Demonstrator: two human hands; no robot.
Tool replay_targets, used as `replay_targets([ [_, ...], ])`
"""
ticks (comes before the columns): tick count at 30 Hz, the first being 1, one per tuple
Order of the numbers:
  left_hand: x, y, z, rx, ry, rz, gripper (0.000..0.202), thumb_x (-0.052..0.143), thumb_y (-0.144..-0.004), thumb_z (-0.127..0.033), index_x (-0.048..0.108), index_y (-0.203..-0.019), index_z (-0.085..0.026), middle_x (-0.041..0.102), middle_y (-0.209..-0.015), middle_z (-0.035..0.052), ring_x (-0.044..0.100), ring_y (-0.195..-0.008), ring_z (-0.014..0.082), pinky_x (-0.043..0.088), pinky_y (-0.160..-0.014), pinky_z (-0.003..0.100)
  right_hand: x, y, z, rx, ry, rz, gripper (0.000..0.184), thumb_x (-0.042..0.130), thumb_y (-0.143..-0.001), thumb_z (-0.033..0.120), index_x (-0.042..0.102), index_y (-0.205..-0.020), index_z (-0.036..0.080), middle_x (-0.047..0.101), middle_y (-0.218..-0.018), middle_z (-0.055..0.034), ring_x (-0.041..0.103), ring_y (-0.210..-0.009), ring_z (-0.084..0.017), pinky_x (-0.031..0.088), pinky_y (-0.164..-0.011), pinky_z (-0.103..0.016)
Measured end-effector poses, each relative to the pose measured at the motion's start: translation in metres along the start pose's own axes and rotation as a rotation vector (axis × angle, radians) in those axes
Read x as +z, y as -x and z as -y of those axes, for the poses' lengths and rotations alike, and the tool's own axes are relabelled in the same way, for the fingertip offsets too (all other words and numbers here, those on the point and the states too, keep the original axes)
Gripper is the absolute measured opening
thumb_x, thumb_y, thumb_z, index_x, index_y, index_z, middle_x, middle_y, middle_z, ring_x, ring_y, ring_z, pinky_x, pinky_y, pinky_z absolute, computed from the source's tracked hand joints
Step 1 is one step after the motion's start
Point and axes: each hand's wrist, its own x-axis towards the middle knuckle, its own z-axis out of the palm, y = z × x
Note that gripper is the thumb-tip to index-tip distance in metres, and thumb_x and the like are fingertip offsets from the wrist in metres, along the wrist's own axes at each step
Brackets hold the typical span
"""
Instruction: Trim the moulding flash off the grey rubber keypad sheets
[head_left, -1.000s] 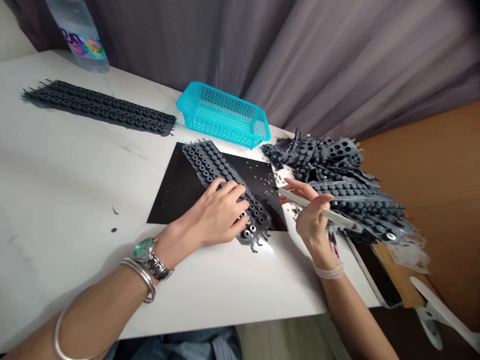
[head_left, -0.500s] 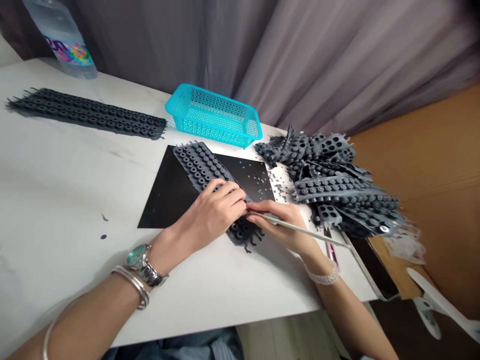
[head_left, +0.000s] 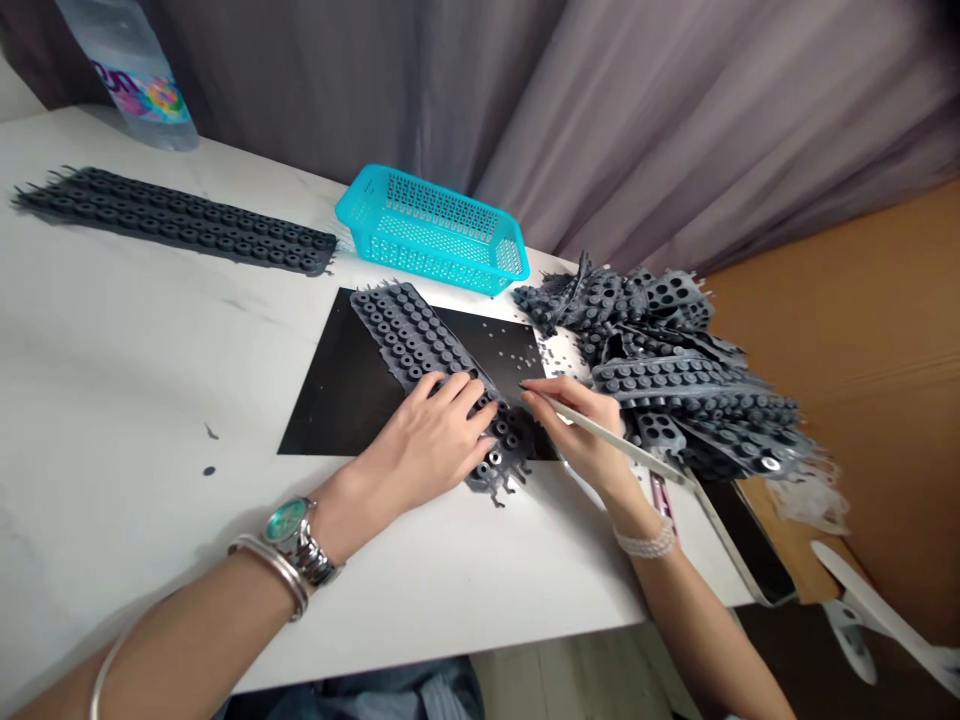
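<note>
A dark grey rubber strip (head_left: 409, 335) with rows of round, ring-like studs lies slantwise over a black mat (head_left: 330, 400). My left hand (head_left: 420, 440) is on its near part, fingers bent over the studs and thumb by the near edge, holding it. Just right of the strip, my right hand (head_left: 581, 425) pinches pale, slender tweezers (head_left: 615, 440), their long end pointing back to the right. A small dark bit shows at my right fingertips, too small to make out. The tweezers' tip is apart from the strip.
A turquoise basket (head_left: 435, 270) stands behind the mat. Another studded strip (head_left: 180, 220) lies at the back left, near a plastic bottle (head_left: 146, 100). On the right is a heap of rubber strips (head_left: 675, 370), with small dark bits (head_left: 559, 355) scattered beside it.
My right hand has moved up and right, away from the strip, with the tweezers. My left fingers have spread slightly on the strip, baring more studs near its close end.
</note>
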Motion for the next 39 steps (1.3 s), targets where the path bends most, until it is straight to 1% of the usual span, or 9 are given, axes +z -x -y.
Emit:
replay_targets([
  [3, 0.000, 0.000, 0.000, -0.008, -0.009, -0.007, 0.033, 0.043, -0.098, -0.032, 0.062, -0.120, -0.016, 0.060, -0.120, 0.0133, 0.053, -0.116, 0.0287, 0.039, -0.095, 0.043, 0.000, -0.001, -0.002, 0.129, -0.109, -0.003, 0.022, 0.063, -0.089, 0.041, 0.073, -0.089, 0.021, 0.071, -0.074, -0.0012, 0.064, -0.063, -0.015, 0.050, -0.058, -0.026],
  [5, 0.001, 0.000, 0.000, -0.022, -0.010, -0.018, 0.033, 0.044, -0.097, -0.033, 0.064, -0.119, -0.017, 0.059, -0.123, 0.0134, 0.052, -0.116, 0.0287, 0.040, -0.094, 0.043, 0.000, -0.002, -0.004, 0.174, -0.170, 0.021, 0.027, 0.058, -0.092, 0.043, 0.071, -0.101, 0.021, 0.072, -0.078, -0.0021, 0.067, -0.068, -0.017, 0.053, -0.064, -0.027],
  [8, 0.003, 0.000, -0.001, -0.043, -0.007, -0.026, 0.032, 0.045, -0.097, -0.033, 0.065, -0.116, -0.018, 0.058, -0.125, 0.0132, 0.052, -0.116, 0.0286, 0.041, -0.093, 0.043, 0.001, -0.002, -0.006, 0.177, -0.201, 0.003, 0.038, 0.053, -0.096, 0.043, 0.057, -0.128, 0.023, 0.074, -0.092, -0.0033, 0.069, -0.074, -0.017, 0.056, -0.074, -0.032],
  [11, 0.004, 0.000, -0.002, -0.041, -0.012, -0.017, 0.033, 0.042, -0.098, -0.033, 0.066, -0.115, -0.018, 0.058, -0.126, 0.0134, 0.051, -0.118, 0.0288, 0.041, -0.094, 0.043, 0.001, -0.001, -0.008, 0.151, -0.124, -0.047, 0.037, 0.055, -0.095, 0.041, 0.054, -0.127, 0.023, 0.075, -0.100, -0.0051, 0.072, -0.079, -0.019, 0.058, -0.075, -0.033],
  [16, 0.005, 0.001, -0.003, -0.035, -0.008, 0.008, 0.035, 0.040, -0.099, -0.033, 0.065, -0.115, -0.016, 0.057, -0.127, 0.0140, 0.050, -0.119, 0.0292, 0.040, -0.095, 0.044, 0.001, 0.001, -0.008, -0.158, 0.071, 0.008, 0.023, 0.057, -0.094, 0.027, 0.066, -0.115, 0.022, 0.074, -0.106, -0.0058, 0.073, -0.091, -0.020, 0.059, -0.084, -0.034],
  [20, 0.003, 0.001, -0.002, -0.051, 0.009, 0.019, 0.034, 0.041, -0.098, -0.034, 0.065, -0.115, -0.016, 0.057, -0.125, 0.0139, 0.049, -0.120, 0.0298, 0.040, -0.096, 0.044, 0.003, 0.001, -0.010, -0.526, 0.157, 0.120, 0.025, 0.058, -0.092, 0.014, 0.066, -0.116, 0.016, 0.072, -0.114, -0.0111, 0.067, -0.109, -0.023, 0.058, -0.094, -0.039],
  [23, 0.002, 0.000, -0.002, -0.058, 0.017, 0.031, 0.035, 0.040, -0.099, -0.034, 0.065, -0.114, -0.016, 0.057, -0.125, 0.0137, 0.049, -0.120, 0.0297, 0.039, -0.097, 0.044, 0.005, 0.001, -0.016, -0.671, 0.197, 0.172, 0.031, 0.059, -0.090, 0.010, 0.063, -0.120, 0.013, 0.070, -0.118, -0.0143, 0.063, -0.117, -0.025, 0.059, -0.094, -0.041],
  [33, 0.001, 0.002, -0.002, -0.065, 0.034, 0.035, 0.036, 0.037, -0.099, -0.034, 0.064, -0.113, -0.015, 0.056, -0.126, 0.0134, 0.048, -0.120, 0.0292, 0.038, -0.098, 0.044, 0.008, 0.003, -0.026, -0.745, 0.320, 0.229, 0.040, 0.058, -0.092, 0.011, 0.055, -0.132, 0.015, 0.067, -0.124, -0.0149, 0.062, -0.118, -0.028, 0.059, -0.092, -0.047],
  [39, 0.001, 0.001, -0.003, -0.069, 0.044, 0.040, 0.035, 0.038, -0.099, -0.034, 0.064, -0.113, -0.015, 0.056, -0.126, 0.0134, 0.048, -0.120, 0.0295, 0.038, -0.098, 0.044, 0.010, 0.001, -0.023, -0.720, 0.374, 0.299, 0.040, 0.054, -0.094, 0.010, 0.051, -0.133, 0.009, 0.060, -0.131, -0.0199, 0.052, -0.130, -0.031, 0.056, -0.098, -0.049],
])
